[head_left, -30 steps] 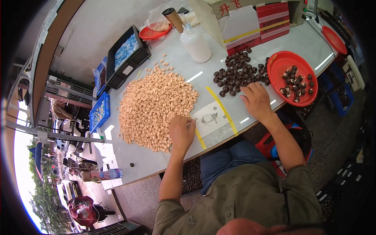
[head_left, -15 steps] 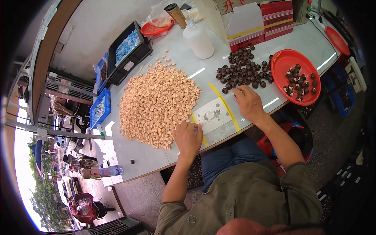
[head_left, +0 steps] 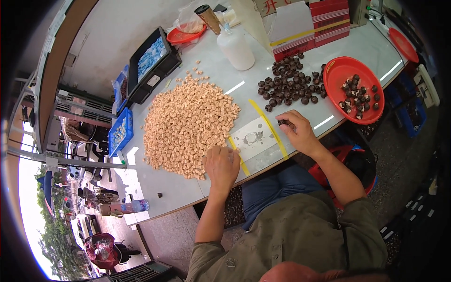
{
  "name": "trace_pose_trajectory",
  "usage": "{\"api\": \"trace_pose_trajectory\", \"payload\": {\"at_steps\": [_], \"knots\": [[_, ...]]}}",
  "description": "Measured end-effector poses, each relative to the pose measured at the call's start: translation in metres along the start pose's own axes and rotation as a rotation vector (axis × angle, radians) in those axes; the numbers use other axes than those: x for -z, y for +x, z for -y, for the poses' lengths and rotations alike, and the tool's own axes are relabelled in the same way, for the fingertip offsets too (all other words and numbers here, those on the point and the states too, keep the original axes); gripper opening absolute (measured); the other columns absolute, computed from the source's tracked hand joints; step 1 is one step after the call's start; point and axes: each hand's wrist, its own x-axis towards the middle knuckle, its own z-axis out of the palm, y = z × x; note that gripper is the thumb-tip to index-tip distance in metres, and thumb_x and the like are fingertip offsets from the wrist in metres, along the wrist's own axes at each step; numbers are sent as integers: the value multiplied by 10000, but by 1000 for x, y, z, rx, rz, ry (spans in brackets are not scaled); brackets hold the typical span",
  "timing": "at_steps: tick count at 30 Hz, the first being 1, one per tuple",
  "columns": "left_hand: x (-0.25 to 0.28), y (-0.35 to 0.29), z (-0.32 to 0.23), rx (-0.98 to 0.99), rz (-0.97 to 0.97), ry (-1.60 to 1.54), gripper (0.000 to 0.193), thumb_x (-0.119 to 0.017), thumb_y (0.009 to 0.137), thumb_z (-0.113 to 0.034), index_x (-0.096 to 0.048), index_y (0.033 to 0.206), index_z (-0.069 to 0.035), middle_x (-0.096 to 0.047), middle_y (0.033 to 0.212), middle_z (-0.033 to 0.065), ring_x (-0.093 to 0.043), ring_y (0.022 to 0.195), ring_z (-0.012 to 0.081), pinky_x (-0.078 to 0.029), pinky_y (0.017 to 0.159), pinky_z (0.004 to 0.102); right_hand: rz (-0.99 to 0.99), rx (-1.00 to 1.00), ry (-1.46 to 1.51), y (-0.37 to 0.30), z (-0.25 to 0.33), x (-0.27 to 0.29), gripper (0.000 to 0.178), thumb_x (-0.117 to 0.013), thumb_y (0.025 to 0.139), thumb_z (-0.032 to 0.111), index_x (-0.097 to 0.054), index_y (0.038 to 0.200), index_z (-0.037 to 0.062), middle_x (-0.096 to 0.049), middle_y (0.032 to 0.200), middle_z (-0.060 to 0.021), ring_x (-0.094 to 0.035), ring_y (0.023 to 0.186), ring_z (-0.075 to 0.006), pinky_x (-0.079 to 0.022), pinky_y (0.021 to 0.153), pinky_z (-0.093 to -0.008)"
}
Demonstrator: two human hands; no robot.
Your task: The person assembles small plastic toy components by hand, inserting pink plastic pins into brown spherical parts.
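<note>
My right hand [head_left: 300,133] pinches a small dark brown round hollow-looking piece [head_left: 282,122] between thumb and fingertips, just right of a yellow tape strip [head_left: 268,123]. Beyond it lies a loose cluster of similar dark brown balls [head_left: 292,84], some with openings. At the lower right edge of a big heap of small tan chunky pieces [head_left: 188,124] rests my left hand [head_left: 221,165]. Its fingers are curled together, and whatever they hold is hidden. Between the hands, a pale rectangular patch with a round mark [head_left: 253,137] is bordered by two yellow tape strips.
A red plate [head_left: 334,101] with several dark balls, some showing white, stands at the right. Behind are a white bottle [head_left: 236,50] and cardboard boxes [head_left: 331,23]. A black crate [head_left: 162,70] and a blue tray [head_left: 120,131] line the left. One dark ball [head_left: 159,194] lies near the front left.
My right hand has drawn back slightly from the dark balls, and a dark ball now shows in its fingers. My left hand has shifted slightly left at the tan heap.
</note>
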Motion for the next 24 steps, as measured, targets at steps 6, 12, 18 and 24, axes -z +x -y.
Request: {"api": "trace_pose_trajectory", "payload": {"at_steps": [6,12,18,24], "knots": [[0,11,10,-212,94,-151,136,-743,846,-169,-736,942,-72,-661,868,108,-645,880,310,-464,781,434,175,-265,478,-8,-10,-10,344,-651,920,-78,-618,1259,-32,-660,1053,-58,-658,917,-106,-572,825,-268],[-1,17,11,-190,188,-179,143,-725,833,-132,-729,945,-44,-669,878,128,-657,843,338,-502,783,456,309,-369,541,-10,-5,-11,332,-668,916,-68,-624,1244,-31,-681,1027,-58,-653,914,-89,-561,840,-252],[-5,20,9,-157,204,-192,157,-717,786,-99,-734,927,-31,-701,875,141,-677,848,344,-528,786,449,298,-303,436,-10,-6,-11,318,-670,905,-72,-639,1218,-26,-683,1003,-57,-653,915,-95,-556,839,-255],[-11,23,15,-144,129,-233,141,-750,755,-71,-746,886,-23,-718,829,129,-683,741,294,-543,704,404,310,-325,424,-9,-5,-9,333,-683,901,-74,-633,1227,-26,-678,1053,-55,-653,963,-100,-556,875,-257]]}}
